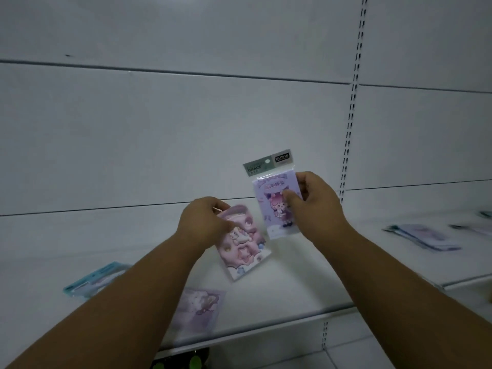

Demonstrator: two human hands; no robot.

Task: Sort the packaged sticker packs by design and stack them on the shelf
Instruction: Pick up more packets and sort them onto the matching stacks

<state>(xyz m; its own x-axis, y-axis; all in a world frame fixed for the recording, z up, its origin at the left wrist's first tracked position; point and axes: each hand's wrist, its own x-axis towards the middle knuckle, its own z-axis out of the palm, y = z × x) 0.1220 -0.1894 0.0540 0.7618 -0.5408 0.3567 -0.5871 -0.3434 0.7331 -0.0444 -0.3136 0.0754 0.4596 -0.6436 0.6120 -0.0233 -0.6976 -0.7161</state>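
Note:
My right hand (318, 202) holds a lilac sticker pack (274, 209) upright above the white shelf (306, 283); it has a green header card and a pink-haired character. My left hand (203, 222) grips a pink sticker pack (243, 246) by its top edge, tilted, just left of and below the lilac one. A pale purple pack (198, 310) lies flat on the shelf under my left forearm. A pack with a teal header (93, 279) lies at the shelf's left, partly hidden by that forearm.
Several more packs (423, 237) lie in a loose pile on the shelf at the right. The white back panel (186, 129) rises behind, with a slotted upright (352, 102) at the right. Something dark with green parts (181, 360) shows below the shelf edge.

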